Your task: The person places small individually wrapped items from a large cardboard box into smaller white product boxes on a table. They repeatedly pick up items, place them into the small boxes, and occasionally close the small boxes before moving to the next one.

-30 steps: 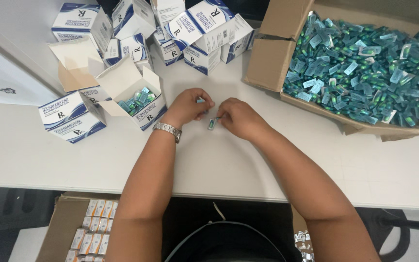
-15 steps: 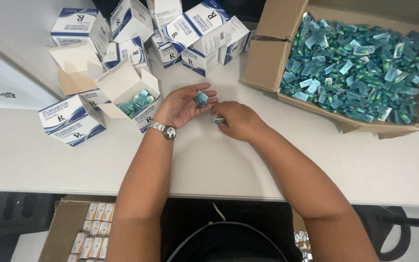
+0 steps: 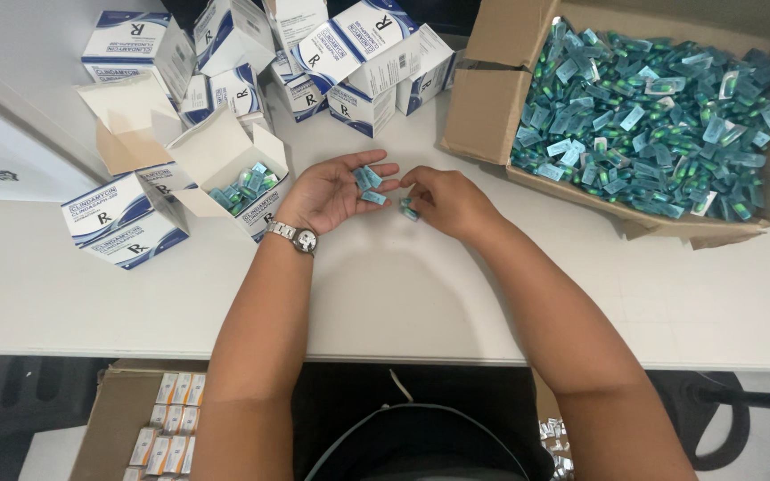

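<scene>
Resting palm-up on the white surface [image 3: 421, 294], the left hand [image 3: 336, 191] lies open with a few small teal blister packets [image 3: 368, 181] across its fingers. The right hand [image 3: 443, 200] curls beside it, fingertips pinching another teal packet [image 3: 410, 212] just above the surface. An open white carton [image 3: 229, 169] holding more packets stands left of the hands, a large cardboard box [image 3: 483, 107] full of them right.
</scene>
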